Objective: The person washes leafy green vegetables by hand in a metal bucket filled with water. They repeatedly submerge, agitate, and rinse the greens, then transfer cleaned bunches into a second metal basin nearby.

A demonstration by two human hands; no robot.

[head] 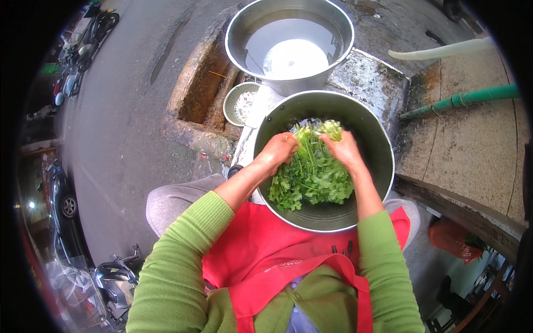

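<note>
A deep metal pot [374, 166] stands right before me, with leafy green herbs [318, 179] that look like cilantro inside it. My left hand [281, 150] grips pale stems at the left of the bunch. Over the pot's middle, my right hand [343, 150] is closed around the root ends of another bunch, which is slightly blurred. The leaves hang down toward my side of the pot. Some water shows behind the stems; the leaves hide much of the bottom.
Beyond the pot is a larger metal basin [345, 31] holding water. A plastic strainer [229, 106] with scraps sits left, beside a stone-edged drain pit [195, 95]. A green hose [462, 100] and a pale pipe [441, 52] extend over the stone ledge [470, 154] at right.
</note>
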